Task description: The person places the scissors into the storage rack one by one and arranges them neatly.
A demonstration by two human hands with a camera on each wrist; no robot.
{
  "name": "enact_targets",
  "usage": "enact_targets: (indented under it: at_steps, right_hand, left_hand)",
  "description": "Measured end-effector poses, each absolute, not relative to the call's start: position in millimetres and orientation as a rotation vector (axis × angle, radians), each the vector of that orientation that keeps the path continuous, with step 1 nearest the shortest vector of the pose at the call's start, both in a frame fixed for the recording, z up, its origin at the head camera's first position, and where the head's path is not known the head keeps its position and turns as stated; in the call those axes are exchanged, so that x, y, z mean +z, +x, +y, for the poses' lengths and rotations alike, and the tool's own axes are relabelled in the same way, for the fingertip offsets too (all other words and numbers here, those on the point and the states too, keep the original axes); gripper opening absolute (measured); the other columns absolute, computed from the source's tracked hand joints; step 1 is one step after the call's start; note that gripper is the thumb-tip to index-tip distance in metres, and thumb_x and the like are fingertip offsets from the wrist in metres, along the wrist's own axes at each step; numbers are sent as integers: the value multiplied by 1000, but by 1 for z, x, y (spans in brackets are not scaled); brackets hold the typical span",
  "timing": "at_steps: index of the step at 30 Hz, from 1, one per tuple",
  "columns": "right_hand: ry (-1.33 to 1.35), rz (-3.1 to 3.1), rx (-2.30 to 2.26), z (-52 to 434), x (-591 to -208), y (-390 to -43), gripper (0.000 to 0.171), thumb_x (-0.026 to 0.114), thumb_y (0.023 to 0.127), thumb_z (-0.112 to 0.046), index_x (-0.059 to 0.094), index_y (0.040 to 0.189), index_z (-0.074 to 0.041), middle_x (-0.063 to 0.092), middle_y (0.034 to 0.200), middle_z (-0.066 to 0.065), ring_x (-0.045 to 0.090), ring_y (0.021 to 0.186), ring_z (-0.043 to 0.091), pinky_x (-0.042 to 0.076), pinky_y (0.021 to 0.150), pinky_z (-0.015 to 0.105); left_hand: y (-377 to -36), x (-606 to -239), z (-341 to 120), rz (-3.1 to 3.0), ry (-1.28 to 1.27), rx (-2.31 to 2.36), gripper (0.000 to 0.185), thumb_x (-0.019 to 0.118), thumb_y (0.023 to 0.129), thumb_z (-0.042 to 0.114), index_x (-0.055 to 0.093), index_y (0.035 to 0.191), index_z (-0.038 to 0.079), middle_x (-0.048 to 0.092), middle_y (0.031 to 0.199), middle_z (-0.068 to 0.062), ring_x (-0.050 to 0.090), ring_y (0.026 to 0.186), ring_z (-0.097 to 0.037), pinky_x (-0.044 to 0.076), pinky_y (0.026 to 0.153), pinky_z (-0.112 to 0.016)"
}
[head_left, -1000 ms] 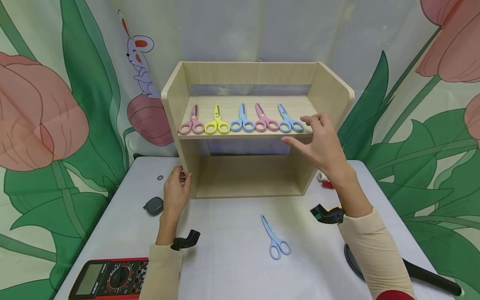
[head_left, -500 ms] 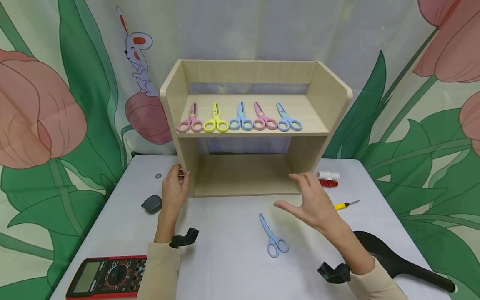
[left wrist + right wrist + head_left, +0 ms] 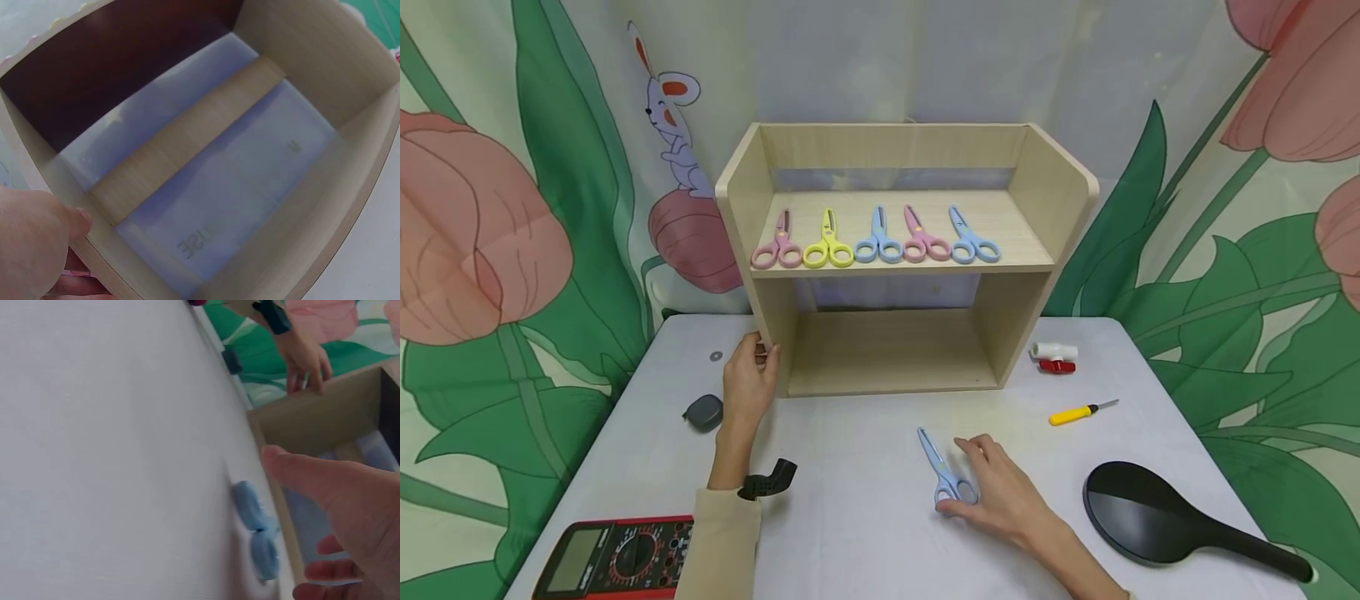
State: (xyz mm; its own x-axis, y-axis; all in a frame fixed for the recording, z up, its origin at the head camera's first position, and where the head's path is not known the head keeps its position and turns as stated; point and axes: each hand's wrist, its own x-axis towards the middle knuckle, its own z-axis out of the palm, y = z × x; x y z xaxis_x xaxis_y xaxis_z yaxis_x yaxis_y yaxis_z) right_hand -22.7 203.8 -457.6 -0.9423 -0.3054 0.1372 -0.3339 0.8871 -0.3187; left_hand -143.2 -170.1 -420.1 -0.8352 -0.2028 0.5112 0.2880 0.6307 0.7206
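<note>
A light wooden two-tier shelf (image 3: 887, 268) stands at the back of the table. My left hand (image 3: 750, 383) holds the front edge of its left side panel, the thumb on the edge and the fingers round the outer face. Blue scissors (image 3: 934, 454) lie on the table in front of the shelf, blades pointing away. Over their handle loops hovers my right hand (image 3: 1000, 492), thumb and fingers spread apart with nothing held. In the right wrist view the blue loops (image 3: 251, 509) show beside the thumb. Several scissors (image 3: 828, 243) in pink, yellow and blue line the upper shelf board, handles forward.
On the right lie a white pipe fitting with a red handle (image 3: 1055, 357), a yellow-handled screwdriver (image 3: 1072, 414) and a black rice paddle-shaped utensil (image 3: 1150, 517). At left are a dark tape measure (image 3: 703, 412), a metal washer (image 3: 716, 356) and a red-black multimeter (image 3: 617, 554).
My right hand has come down from the upper shelf board to the blue scissors on the table. My left hand has stayed on the side panel.
</note>
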Motion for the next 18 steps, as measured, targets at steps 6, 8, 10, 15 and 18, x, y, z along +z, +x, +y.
enact_targets:
  at_steps: [6, 8, 10, 15, 18]
  right_hand:
    - [485, -3064, 482, 201, -472, -15, 81, 80, 71, -66, 65, 126, -10, 54, 116, -2, 49, 92, 7, 55, 77, 29]
    - [493, -3063, 481, 200, -475, -15, 72, 80, 73, -62, 68, 121, -9, 54, 112, -3, 47, 90, 6, 53, 74, 26]
    - [500, -3053, 496, 199, -475, -15, 65, 81, 74, -58, 69, 116, -9, 53, 108, -5, 47, 87, 5, 52, 71, 25]
    - [542, -2964, 547, 200, -476, -18, 57, 84, 73, -51, 70, 109, -9, 53, 101, -8, 47, 79, 2, 48, 65, 20]
    - [621, -2802, 582, 201, -471, -21, 54, 88, 68, -44, 70, 105, -8, 55, 99, -7, 49, 78, 1, 49, 64, 18]
  left_hand:
    - [-142, -422, -170, -2285, -66, -1143, 28, 64, 97, 9, 58, 119, -8, 67, 100, -26, 71, 88, -38, 63, 75, -50]
    - [-142, -422, -170, -2284, -66, -1141, 28, 64, 97, 9, 58, 119, -8, 67, 100, -26, 71, 88, -38, 63, 75, -50]
    - [-142, -422, -170, -2285, -64, -1142, 28, 64, 97, 9, 58, 119, -7, 67, 101, -26, 71, 89, -38, 63, 75, -51]
    - [-142, -421, -170, -2297, -53, -1148, 29, 64, 97, 10, 58, 120, -7, 67, 102, -26, 71, 91, -39, 63, 77, -51]
    - [-143, -421, -170, -2304, -51, -1152, 30, 64, 97, 10, 57, 121, -7, 66, 102, -26, 71, 91, -39, 63, 78, -50]
